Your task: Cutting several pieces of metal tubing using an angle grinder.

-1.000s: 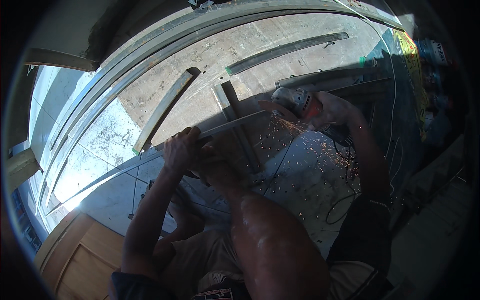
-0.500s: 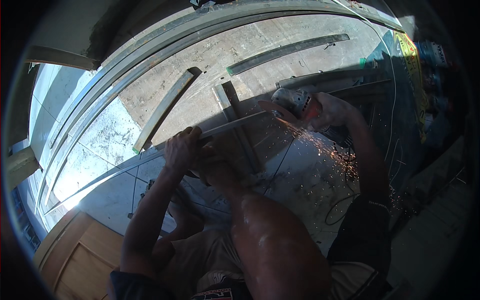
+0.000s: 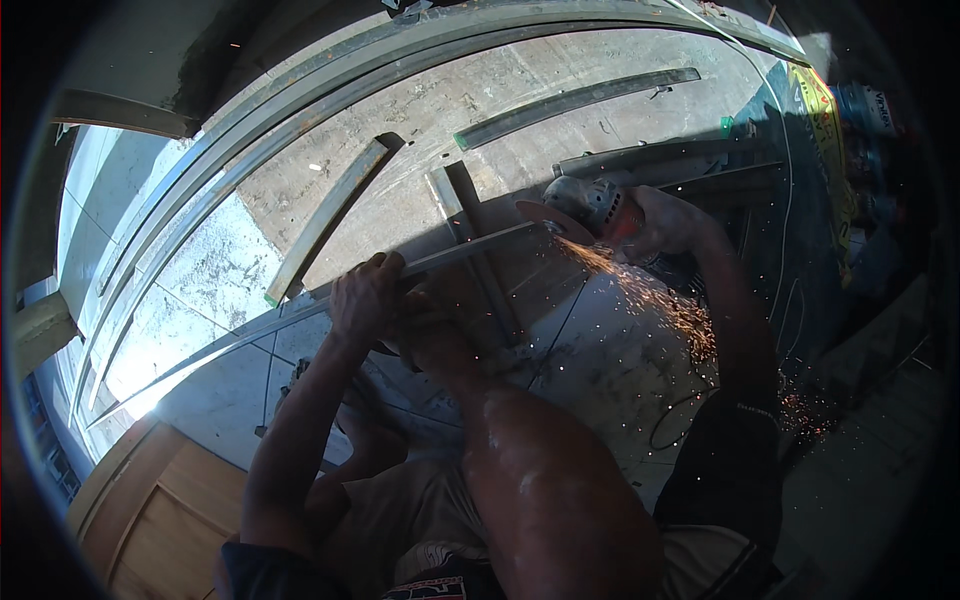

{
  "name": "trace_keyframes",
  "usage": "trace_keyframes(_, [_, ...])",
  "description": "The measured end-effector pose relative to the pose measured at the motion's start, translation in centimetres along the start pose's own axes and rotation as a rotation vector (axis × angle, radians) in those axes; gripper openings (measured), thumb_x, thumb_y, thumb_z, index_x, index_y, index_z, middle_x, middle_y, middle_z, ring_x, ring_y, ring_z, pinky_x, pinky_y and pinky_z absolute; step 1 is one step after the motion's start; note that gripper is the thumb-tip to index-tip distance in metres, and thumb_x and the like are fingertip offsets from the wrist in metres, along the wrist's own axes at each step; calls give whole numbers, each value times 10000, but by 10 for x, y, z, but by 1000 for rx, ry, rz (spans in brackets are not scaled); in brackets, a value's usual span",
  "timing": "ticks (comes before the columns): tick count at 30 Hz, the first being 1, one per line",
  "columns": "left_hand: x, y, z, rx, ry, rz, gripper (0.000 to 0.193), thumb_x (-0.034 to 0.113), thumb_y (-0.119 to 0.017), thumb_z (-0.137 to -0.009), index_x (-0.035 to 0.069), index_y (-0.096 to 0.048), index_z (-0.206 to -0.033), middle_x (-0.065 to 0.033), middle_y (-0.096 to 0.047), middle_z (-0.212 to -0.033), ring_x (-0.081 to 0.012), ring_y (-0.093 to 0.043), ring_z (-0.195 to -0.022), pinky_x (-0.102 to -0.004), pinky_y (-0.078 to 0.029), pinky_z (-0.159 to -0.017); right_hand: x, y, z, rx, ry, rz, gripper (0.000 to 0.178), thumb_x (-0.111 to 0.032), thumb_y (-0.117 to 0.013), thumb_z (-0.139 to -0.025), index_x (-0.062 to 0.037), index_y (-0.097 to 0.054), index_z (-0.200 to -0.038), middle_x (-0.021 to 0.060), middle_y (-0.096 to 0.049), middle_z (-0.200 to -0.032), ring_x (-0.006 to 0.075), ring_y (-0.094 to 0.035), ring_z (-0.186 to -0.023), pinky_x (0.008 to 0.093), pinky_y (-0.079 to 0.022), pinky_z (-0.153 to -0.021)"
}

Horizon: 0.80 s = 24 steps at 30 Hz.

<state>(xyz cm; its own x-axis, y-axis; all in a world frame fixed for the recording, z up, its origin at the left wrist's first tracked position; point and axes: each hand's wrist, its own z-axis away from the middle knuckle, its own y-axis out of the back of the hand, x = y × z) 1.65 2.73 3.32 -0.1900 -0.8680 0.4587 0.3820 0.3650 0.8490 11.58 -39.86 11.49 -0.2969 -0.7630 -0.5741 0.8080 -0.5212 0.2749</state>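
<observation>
My right hand (image 3: 665,222) is wrapped round an angle grinder (image 3: 590,203) with a reddish disc (image 3: 547,217). The disc meets the right end of a long, thin metal bar (image 3: 455,251), and orange sparks (image 3: 640,285) stream down and to the right past my forearm. Closed over the bar further left is my left hand (image 3: 364,295), just above my foot. Beneath the bar a short metal tube (image 3: 482,262) lies crosswise on the floor. The grinder's rear part is in shadow and partly hidden by my right hand.
Cut metal tubes (image 3: 330,222) and another tube (image 3: 580,106) lie beyond my hands. Long metal lengths (image 3: 350,82) span the far side. A wooden panel (image 3: 185,490) is at the lower left. A dark cord (image 3: 665,425) loops beside my right arm; yellow sheeting (image 3: 822,140) and bottles (image 3: 868,108) stand right.
The spark stream is brighter and spreads further down and to the right. Both hands, the grinder and the bar stay in nearly the same place.
</observation>
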Motion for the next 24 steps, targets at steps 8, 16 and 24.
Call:
trace_keyframes(8, [2, 3, -2, -24, 11, -18, 384, 424, -748, -832, 82, -620, -947, -102, -675, -888, -338, -705, -793, -462, -539, -652, 1, 2, 1, -4, -9, -17, 749, -173, -904, -596, 2, -577, -1247, 87, -679, -1108, 184, -633, -991, 356, -521, -904])
trace_keyframes(16, [0, 1, 0, 5, 3, -27, 415, 465, -745, -837, 86, -634, -962, -108, -685, -897, -345, -703, -780, -474, -541, -648, -2, 0, 0, -50, 36, -113, 727, -159, -896, -611, 9, -582, -1244, 75, -686, -1069, 167, -638, -966, 350, -528, -891])
trace_keyframes(24, [12, 7, -8, -53, 55, -64, 361, 422, -736, -863, 90, -665, -984, -133, -720, -910, -356, -721, -795, -474, -556, -662, -13, 2, 6, -34, 26, 23, 731, -247, -916, -591, 0, -615, -1209, 109, -710, -1016, 209, -672, -898, 350, -532, -835])
